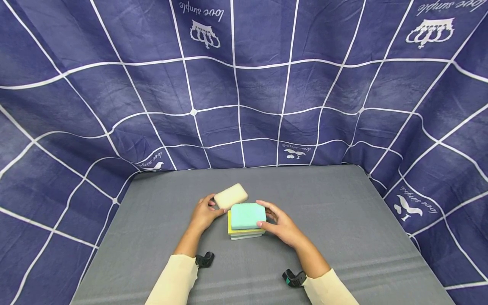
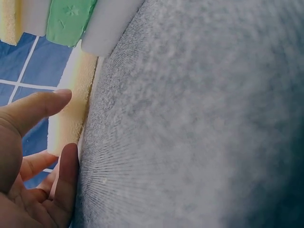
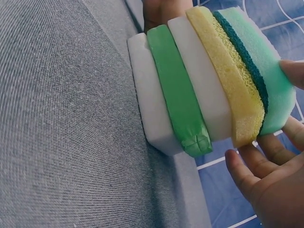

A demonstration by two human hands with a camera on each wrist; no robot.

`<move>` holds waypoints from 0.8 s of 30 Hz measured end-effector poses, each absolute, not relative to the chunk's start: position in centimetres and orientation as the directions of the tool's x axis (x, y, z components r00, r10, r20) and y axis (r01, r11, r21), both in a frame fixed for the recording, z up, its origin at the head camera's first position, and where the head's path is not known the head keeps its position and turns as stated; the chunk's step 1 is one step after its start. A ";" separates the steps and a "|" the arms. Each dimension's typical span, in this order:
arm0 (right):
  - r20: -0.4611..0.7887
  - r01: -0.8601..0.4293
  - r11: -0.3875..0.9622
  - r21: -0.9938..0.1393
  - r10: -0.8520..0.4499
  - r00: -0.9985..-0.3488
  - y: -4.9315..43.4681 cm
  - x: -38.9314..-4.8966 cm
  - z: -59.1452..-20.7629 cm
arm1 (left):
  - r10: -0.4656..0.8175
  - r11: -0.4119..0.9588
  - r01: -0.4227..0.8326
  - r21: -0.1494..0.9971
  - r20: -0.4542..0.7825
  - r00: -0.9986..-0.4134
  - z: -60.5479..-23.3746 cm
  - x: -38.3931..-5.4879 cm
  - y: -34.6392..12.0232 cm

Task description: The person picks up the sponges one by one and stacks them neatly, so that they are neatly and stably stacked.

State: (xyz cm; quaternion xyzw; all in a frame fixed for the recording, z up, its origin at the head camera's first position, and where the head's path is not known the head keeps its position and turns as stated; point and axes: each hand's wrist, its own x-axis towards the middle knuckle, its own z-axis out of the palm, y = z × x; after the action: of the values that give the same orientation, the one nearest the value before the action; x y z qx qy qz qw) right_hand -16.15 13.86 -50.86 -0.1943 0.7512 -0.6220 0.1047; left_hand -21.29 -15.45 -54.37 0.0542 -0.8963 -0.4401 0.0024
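Note:
My right hand (image 1: 283,225) holds a mint-green sponge (image 1: 248,216) at the right end of a stack, thumb on one side and fingers on the other. The right wrist view shows the layers beneath: a dark teal layer (image 3: 242,59), a yellow sponge (image 3: 228,80), a white block (image 3: 199,78), a green block with a folded end (image 3: 175,85) and a bottom white block (image 3: 152,95). Left of the stack, a cream sponge (image 1: 231,195) lies flat on the table. Around its left end my left hand (image 1: 203,215) spreads thumb and fingers loosely; firm contact is unclear.
Grey cloth covers the table (image 1: 324,199). Behind it and at both sides hangs a blue curtain (image 1: 263,89) with white lines. Each wrist wears a black band; the left band (image 1: 205,259) and right band (image 1: 294,278) sit near the cream sleeves.

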 end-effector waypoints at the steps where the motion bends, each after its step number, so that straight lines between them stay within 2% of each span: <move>1: 0.086 -0.164 0.152 -0.975 -0.422 -0.902 13.9 -16.2 -50.9 | -0.105 0.594 -0.102 0.798 -0.048 -0.993 -54.4 -21.3 -15.5; 8: 0.086 -0.163 0.150 -0.975 -0.420 -0.903 13.8 -16.1 -50.7 | -0.138 0.467 -0.133 0.874 -0.077 -0.987 -54.5 -20.9 -15.4; 24: 0.089 -0.171 0.164 -0.972 -0.414 -0.906 13.9 -15.7 -50.3 | -0.161 0.339 -0.143 0.930 -0.092 -0.983 -54.1 -19.6 -15.2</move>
State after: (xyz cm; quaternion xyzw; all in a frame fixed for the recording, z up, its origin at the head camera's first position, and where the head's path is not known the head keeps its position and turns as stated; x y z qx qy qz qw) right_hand -15.73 13.86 -50.32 -0.1935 0.7564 -0.6170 0.0987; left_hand -19.62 -15.16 -54.14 0.0929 -0.8181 -0.5674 0.0083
